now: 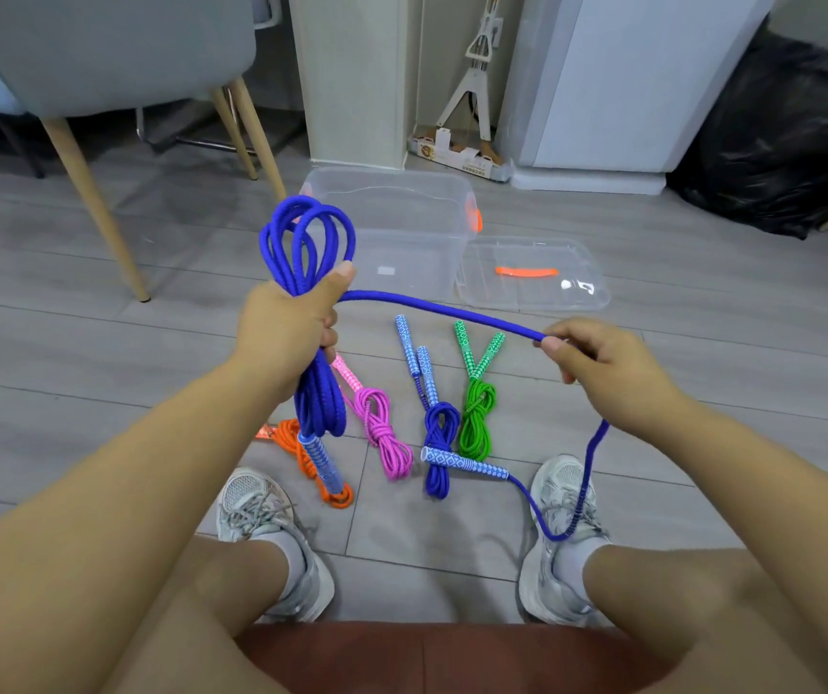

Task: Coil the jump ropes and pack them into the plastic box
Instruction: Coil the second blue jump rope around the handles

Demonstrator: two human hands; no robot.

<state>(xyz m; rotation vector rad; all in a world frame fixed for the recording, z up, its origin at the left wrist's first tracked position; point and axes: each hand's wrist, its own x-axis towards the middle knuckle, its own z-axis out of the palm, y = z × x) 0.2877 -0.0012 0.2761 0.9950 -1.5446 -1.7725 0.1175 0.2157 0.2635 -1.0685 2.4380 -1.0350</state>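
Observation:
My left hand (pixel 287 327) grips several loops of a blue jump rope (pixel 307 232), held upright above the floor, with one patterned handle (pixel 320 458) hanging below. The rope's free length runs right to my right hand (pixel 602 363), which pinches it between thumb and fingers. From there it drops over my right shoe to its second handle (pixel 467 463) on the floor. Tied bundles lie on the floor between my hands: orange (pixel 311 468), pink (pixel 381 433), blue (pixel 439 443) and green (pixel 477 418). The clear plastic box (pixel 401 227) stands open behind them.
The box's clear lid (pixel 532 278) lies flat to the right of the box. A grey chair with wooden legs (pixel 91 192) stands at the left. A black bag (pixel 782 142) and a white cabinet (pixel 617 92) are at the back right. My shoes (pixel 261 518) rest near the bundles.

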